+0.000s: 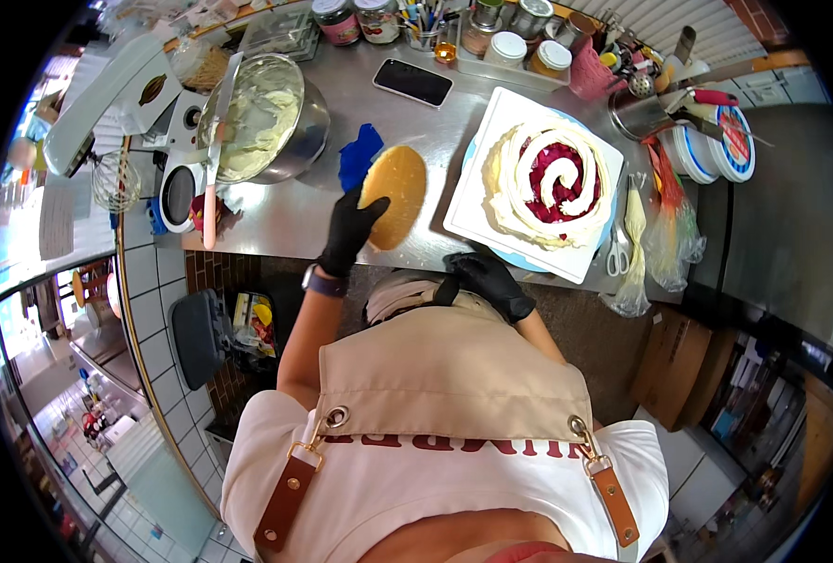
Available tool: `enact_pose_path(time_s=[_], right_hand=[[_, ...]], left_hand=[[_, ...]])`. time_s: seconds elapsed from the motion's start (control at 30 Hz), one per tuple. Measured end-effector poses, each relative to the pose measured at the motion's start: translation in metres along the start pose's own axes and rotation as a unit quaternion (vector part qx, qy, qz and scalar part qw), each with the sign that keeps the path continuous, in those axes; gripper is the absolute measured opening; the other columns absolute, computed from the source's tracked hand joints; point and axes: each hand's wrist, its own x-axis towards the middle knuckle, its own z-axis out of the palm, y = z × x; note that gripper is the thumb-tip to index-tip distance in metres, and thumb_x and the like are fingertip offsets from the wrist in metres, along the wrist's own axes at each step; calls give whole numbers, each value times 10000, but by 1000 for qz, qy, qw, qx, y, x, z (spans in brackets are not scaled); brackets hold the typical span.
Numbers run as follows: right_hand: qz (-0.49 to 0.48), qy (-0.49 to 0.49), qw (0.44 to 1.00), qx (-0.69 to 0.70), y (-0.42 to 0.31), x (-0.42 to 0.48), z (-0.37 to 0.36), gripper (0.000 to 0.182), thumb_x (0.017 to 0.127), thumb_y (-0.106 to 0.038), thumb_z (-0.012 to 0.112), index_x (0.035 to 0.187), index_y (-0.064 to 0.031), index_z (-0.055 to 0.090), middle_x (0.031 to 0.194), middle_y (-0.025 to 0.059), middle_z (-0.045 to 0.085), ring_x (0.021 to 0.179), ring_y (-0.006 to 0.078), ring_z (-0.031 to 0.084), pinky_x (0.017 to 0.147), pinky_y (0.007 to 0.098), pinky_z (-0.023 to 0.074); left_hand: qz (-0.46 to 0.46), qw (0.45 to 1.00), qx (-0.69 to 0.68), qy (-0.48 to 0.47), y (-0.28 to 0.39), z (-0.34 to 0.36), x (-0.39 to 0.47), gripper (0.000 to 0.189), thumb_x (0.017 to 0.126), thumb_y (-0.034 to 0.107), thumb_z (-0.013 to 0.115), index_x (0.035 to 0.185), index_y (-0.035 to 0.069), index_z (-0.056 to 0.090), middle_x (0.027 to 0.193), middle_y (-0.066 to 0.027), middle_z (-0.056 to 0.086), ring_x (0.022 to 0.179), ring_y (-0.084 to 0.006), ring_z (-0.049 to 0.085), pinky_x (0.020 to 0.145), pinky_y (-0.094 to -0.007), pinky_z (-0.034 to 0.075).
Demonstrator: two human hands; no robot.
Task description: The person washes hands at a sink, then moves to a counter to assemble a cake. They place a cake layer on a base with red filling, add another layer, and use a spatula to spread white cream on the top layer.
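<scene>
My left hand [351, 229], in a black glove, grips the near left edge of a thin round sponge cake layer [399, 197], which is tilted above the steel table. Beside it lies a blue cloth or scraper [360, 156]. In a black glove too, my right hand [490, 281] rests at the table's front edge against the apron, its fingers curled; whether it holds anything is hidden. To the right, a cake [585, 165] with a cream ring, a cream swirl and dark red filling sits on a white square board [483, 204] over a light blue round turntable.
At left stand a steel bowl of cream [314, 134] with a pink-handled spatula [210, 211] across it and a stand mixer [113, 91]. A phone [413, 82] lies at the back. Scissors [617, 260] and piping bags [634, 239] lie at right, near a steel utensil pot [631, 116].
</scene>
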Motion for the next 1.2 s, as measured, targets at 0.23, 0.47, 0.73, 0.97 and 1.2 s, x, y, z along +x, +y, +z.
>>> enact_pose_path(time_s=[0.23, 0.47, 0.73, 0.97, 1.2], right_hand=[[-101, 7, 993, -54, -133, -65, 15, 288, 955, -206, 508, 1143, -19, 620, 1075, 108, 658, 1025, 166, 587, 920, 299, 434], [-301, 295, 891, 167, -173, -84, -3, 418, 924, -93, 560, 1313, 19, 458, 1173, 84, 579, 1051, 144, 547, 918, 289, 438], [-322, 493, 804, 78, -159, -94, -73, 363, 847, -26, 645, 1197, 23, 562, 911, 45, 638, 790, 99, 569, 730, 241, 472], [-265, 603, 749, -67, -120, -73, -85, 392, 812, -111, 687, 1185, -45, 589, 913, 60, 631, 811, 144, 570, 729, 283, 474], [-257, 579, 626, -454, -164, -83, -70, 486, 823, -116, 600, 1299, -76, 509, 1294, 177, 514, 1201, 347, 475, 989, 447, 383]], left_hand=[[8, 998, -26, -48, 116, -48, -20, 379, 827, 129, 663, 1170, -17, 589, 1031, -67, 646, 915, -125, 584, 822, -266, 460], [-65, 933, -313, -162, 187, 12, -7, 388, 828, 108, 656, 1180, -18, 553, 1046, -84, 641, 954, -164, 612, 871, -295, 466], [-45, 950, -154, -268, 170, 118, 55, 351, 873, 196, 642, 1172, 23, 578, 1046, -48, 641, 927, -126, 610, 787, -258, 494], [226, 943, 133, -204, 122, 134, 80, 436, 825, 217, 675, 1177, -19, 575, 983, -165, 651, 845, -235, 621, 743, -314, 488], [441, 829, 341, -55, 144, 120, 66, 388, 787, 184, 654, 1136, 23, 600, 998, -197, 618, 937, -349, 576, 807, -415, 463]])
